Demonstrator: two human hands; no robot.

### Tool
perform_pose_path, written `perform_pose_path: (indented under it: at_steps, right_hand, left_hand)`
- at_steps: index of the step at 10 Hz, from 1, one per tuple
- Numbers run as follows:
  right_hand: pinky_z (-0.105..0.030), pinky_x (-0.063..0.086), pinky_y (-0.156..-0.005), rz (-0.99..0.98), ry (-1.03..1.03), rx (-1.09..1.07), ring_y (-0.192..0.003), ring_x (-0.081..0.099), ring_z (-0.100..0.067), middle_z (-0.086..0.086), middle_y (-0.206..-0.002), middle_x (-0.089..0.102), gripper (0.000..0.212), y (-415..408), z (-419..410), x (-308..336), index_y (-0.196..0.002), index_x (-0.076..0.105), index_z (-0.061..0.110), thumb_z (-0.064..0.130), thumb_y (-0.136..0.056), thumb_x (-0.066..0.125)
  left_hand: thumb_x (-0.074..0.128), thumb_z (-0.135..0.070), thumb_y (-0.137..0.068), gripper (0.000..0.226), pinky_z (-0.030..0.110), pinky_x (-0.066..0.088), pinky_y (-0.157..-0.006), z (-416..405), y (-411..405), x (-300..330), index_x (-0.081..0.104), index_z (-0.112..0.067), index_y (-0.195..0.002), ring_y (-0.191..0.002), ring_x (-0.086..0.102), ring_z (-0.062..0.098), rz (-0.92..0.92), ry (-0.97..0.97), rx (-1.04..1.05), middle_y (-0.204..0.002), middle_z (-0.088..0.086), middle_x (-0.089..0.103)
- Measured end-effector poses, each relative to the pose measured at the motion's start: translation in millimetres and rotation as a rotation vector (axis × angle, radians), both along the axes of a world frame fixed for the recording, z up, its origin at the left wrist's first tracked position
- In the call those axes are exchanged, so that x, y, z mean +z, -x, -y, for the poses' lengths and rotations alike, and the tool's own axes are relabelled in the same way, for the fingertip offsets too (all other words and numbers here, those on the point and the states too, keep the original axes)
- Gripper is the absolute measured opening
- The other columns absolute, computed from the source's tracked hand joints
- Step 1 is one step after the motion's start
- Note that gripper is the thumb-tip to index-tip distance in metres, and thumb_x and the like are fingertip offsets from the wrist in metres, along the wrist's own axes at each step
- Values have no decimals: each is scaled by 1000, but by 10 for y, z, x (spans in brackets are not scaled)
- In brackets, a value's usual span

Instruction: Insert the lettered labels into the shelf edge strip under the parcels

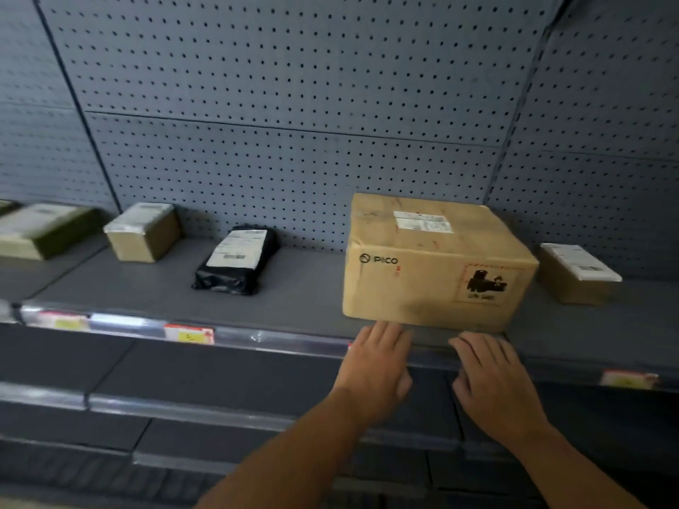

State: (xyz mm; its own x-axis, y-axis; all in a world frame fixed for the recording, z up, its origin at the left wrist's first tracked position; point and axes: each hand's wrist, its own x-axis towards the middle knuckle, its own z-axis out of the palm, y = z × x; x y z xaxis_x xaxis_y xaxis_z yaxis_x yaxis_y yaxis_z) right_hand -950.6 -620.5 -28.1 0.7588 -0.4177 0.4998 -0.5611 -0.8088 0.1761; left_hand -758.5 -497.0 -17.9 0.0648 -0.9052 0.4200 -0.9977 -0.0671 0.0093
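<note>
A clear edge strip runs along the front of the grey shelf. Red and yellow labels sit in it: one at the left, one below the black parcel, one at the far right. A large cardboard box marked PICO stands at the shelf front. My left hand and my right hand lie flat against the strip just below that box, fingers together. A sliver of red label shows at my left hand's edge. Whatever lies under the hands is hidden.
Other parcels stand on the shelf: a small brown box, a flat box at far left, a small box at right. A perforated grey back panel rises behind. Lower shelves with bare strips lie below.
</note>
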Motion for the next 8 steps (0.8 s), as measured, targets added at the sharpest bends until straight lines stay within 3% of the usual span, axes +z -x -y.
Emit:
perform_pose_path:
  at_steps: [2, 4, 6, 8]
  right_hand:
    - [-44, 46, -102, 15, -55, 233, -114, 56, -28, -8, -122, 58, 48, -1446, -958, 49, -125, 59, 8, 12, -77, 63]
    - [-39, 46, -94, -64, -119, 285, -102, 54, -24, -1, -111, 56, 38, -2300, -1569, 246, -116, 56, 16, 20, -78, 54]
    - [-36, 42, -92, -159, -160, 216, -99, 50, -22, 3, -105, 51, 26, -2621, -1685, 432, -109, 53, 21, 28, -85, 47]
    - [-33, 38, -99, -121, -225, 231, -111, 49, -19, 5, -117, 51, 32, -2599, -1645, 546, -122, 51, 22, 32, -92, 47]
  left_hand:
    - [44, -33, -88, 45, 38, 38, -106, -1302, -1313, 114, 48, -19, -131, -116, 45, 24, -33, -74, 292, -125, 2, 48]
    - [44, -39, -94, 41, 34, 35, -107, -2041, -1963, 318, 46, -23, -131, -119, 44, 20, -48, -122, 388, -127, -2, 47]
    - [42, -45, -97, 49, 37, 34, -111, -2171, -2044, 490, 42, -20, -138, -123, 44, 22, -35, -185, 430, -132, 0, 48]
    - [38, -46, -98, 47, 40, 37, -108, -2115, -1998, 582, 44, -18, -135, -119, 45, 22, 19, -184, 430, -130, 2, 50]
